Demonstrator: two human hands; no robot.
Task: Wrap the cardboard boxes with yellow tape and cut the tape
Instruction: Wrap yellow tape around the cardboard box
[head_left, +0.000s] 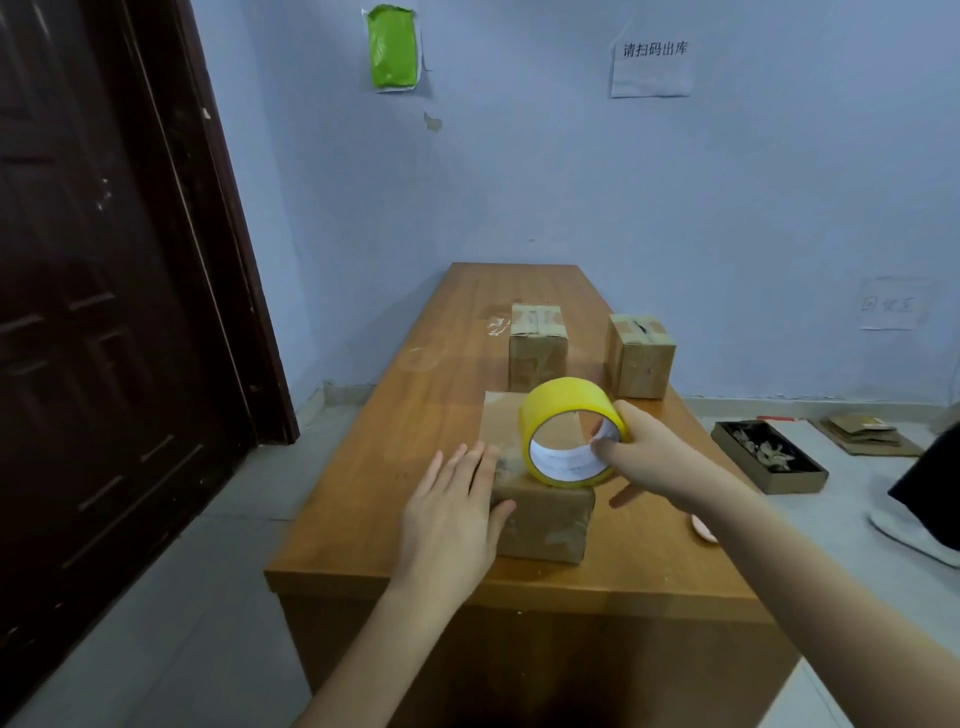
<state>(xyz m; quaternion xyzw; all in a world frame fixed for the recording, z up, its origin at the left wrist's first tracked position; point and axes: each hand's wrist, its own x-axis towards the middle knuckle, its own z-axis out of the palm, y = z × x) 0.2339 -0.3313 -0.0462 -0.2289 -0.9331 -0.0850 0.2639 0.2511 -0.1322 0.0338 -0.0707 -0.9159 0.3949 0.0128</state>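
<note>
A flat cardboard box (545, 519) lies near the front of the wooden table (415, 415). My left hand (452, 514) rests on its left end with straight fingers, the thumb against its front face. My right hand (649, 457) pinches a roll of yellow tape (566, 431), thumb inside the core, and holds the roll on edge on top of that box. Two taller cardboard boxes stand farther back, one at the middle (537, 348) and one at the right (641, 358), both with old clear tape on top.
A small pink object (704, 530) lies on the table behind my right forearm. On the floor to the right are an open tray of scraps (769, 457) and flattened cardboard (862, 431). A dark door (104, 312) stands at left.
</note>
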